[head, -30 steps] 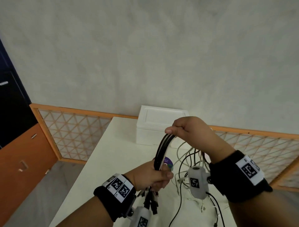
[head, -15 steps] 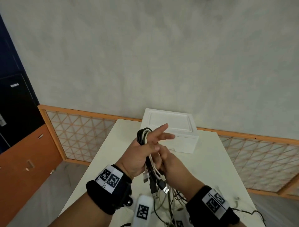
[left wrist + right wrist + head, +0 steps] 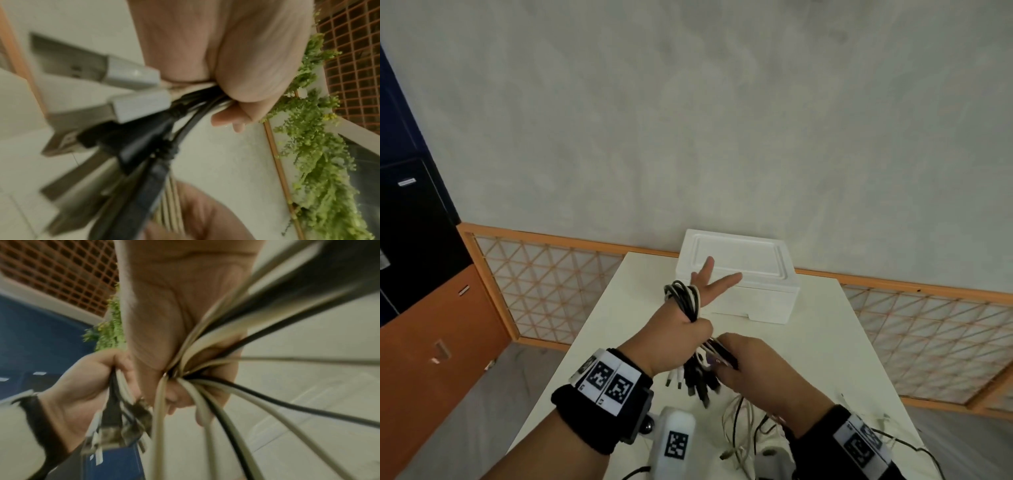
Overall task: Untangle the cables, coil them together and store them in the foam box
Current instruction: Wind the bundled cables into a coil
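A bundle of black and white cables (image 3: pixel 686 301) is looped over my left hand (image 3: pixel 690 327), which is raised above the white table (image 3: pixel 825 346). Its thumb and lower fingers grip the bundle while two fingers point straight at the foam box. USB plugs (image 3: pixel 693 382) hang below that fist, blurred and close in the left wrist view as plugs (image 3: pixel 133 108). My right hand (image 3: pixel 739 365) grips the trailing strands just right of the left fist; the cables (image 3: pixel 197 386) fan out of it. The white foam box (image 3: pixel 739 277) stands at the table's far edge with its lid on.
Loose cable ends (image 3: pixel 739 431) lie on the table under my right wrist. An orange lattice fence (image 3: pixel 544 277) runs behind and beside the table, and a grey wall rises behind the box. A dark and orange cabinet (image 3: pixel 424 325) stands at the left.
A second ago my right hand held the cables high above the left. It has since laid a loop over the left hand and dropped to just right of the left fist.
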The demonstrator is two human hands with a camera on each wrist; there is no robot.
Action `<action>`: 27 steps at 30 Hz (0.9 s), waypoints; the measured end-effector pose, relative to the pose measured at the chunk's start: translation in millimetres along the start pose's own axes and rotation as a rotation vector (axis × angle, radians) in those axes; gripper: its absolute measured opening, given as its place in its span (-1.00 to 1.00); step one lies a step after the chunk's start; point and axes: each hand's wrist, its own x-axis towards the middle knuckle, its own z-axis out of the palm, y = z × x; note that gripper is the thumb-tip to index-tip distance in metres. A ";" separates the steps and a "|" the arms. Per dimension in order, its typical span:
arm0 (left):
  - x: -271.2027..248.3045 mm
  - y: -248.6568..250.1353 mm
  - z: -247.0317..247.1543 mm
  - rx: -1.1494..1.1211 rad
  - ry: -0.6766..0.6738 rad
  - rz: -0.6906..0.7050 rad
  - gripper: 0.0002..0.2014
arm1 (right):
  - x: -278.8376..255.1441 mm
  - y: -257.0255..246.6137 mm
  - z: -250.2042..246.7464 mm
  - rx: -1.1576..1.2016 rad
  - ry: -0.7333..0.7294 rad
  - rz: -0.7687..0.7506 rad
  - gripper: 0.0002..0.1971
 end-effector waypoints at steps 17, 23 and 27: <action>7.8 -72.0 -12.2 0.067 0.075 -0.159 -0.49 | -29.7 -29.0 -32.1 -0.703 0.256 -0.257 -0.67; 8.9 -69.8 -12.1 0.147 0.084 -0.128 -0.53 | -29.5 -29.8 -42.7 -0.757 0.337 -0.408 -0.71; 0.1 -55.6 -1.9 0.002 -0.025 -0.118 -0.45 | -27.2 -33.6 -54.8 -0.736 0.413 -0.477 -0.72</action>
